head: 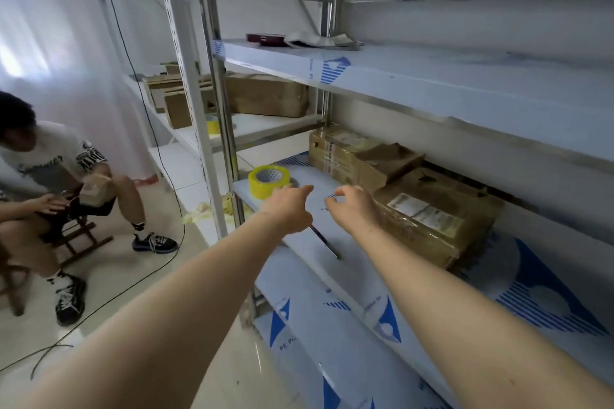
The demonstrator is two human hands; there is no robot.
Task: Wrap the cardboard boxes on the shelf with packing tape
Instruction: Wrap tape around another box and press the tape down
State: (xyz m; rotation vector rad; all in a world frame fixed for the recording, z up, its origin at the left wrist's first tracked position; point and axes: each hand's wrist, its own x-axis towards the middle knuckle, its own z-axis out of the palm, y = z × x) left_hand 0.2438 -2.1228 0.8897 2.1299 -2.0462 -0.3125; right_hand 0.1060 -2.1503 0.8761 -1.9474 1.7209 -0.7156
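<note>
Packing tape roll sits handy at the shelf edge, left hand loosely open beside it, right hand loosely curled, apparently empty, near the cardboard boxes.

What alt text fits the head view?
Left hand and right hand reach over a metal shelf, between a yellow tape roll and two cardboard boxes. A thin dark tool lies on the shelf; another person sits at left.

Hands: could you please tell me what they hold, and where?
Cannot tell: left hand is beside the tape roll; right hand curls, nothing visible.
</note>
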